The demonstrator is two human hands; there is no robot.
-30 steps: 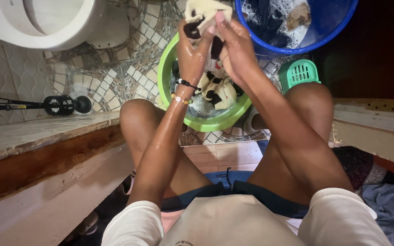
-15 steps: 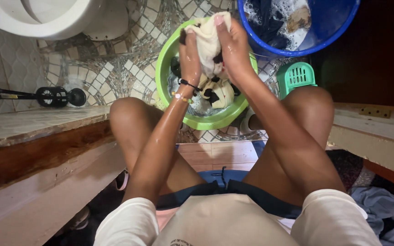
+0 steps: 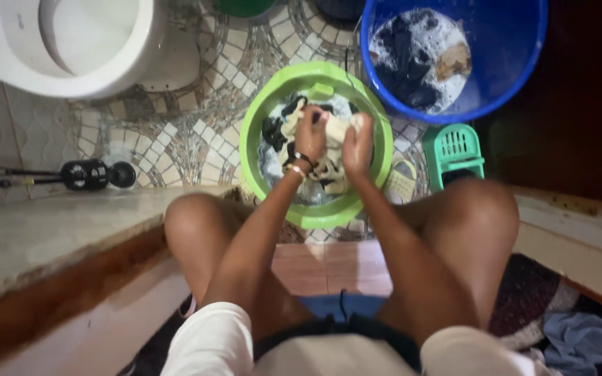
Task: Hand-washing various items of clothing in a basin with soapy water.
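A seated person, seen from above, leans over a round lime-green plastic basin (image 3: 263,118) on a mosaic tile floor (image 3: 175,122). Both hands are down inside it, each closed around a wet cream cloth with black patches (image 3: 329,132). The left hand (image 3: 311,136), with bead bracelets at its wrist, grips one bunch; the right hand (image 3: 357,145), just beside it, grips another. The rest of the cloth lies in soapy water under both hands. Beyond the right hand stands a blue plastic tub (image 3: 517,49) of suds and dark clothes. Far past the left hand is a white toilet bowl (image 3: 15,52).
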